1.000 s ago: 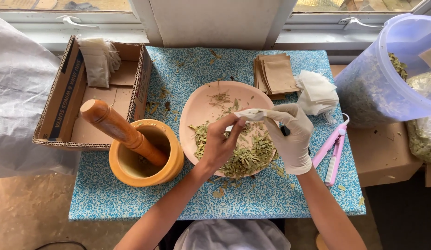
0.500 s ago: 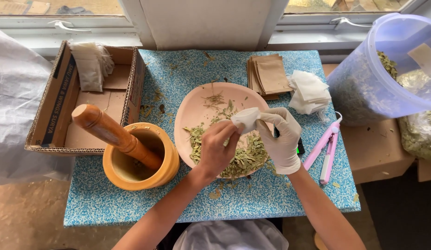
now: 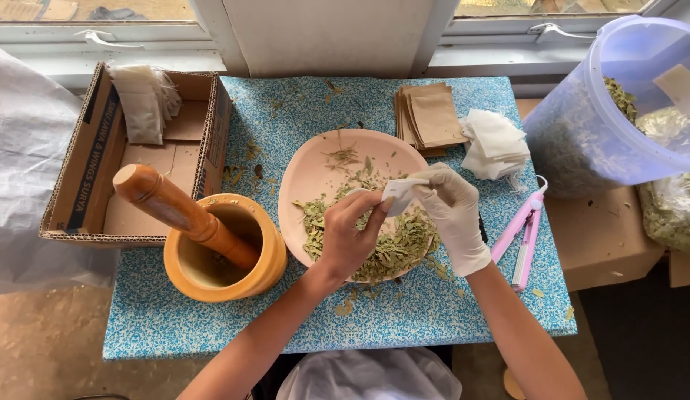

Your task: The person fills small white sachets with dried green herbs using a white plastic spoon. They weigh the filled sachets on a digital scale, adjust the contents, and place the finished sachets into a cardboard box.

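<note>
1. Resting at the left, we see a wooden pestle [image 3: 183,215] in the mortar [image 3: 225,248].
2. Our bare left hand [image 3: 350,238] pinches dried leaves [image 3: 393,248] above the pink plate [image 3: 309,172].
3. Our gloved right hand [image 3: 455,215] grips a small white bag [image 3: 399,194], mid-table.

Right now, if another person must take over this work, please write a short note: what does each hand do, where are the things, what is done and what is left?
Left hand: bare, above the pink plate, fingertips at the small white bag.
Right hand: gloved, pinching the same bag by its upper edge.
Dried green leaves lie heaped on the plate, under both hands.
Empty white bags and brown envelopes lie behind the plate; a pink sealing tool is on the right.
Wooden mortar with pestle stands on the left.
Done: leaves on plate, one bag in hand. Left: whether the bag holds leaves cannot be seen; the bag pile remains.
</note>
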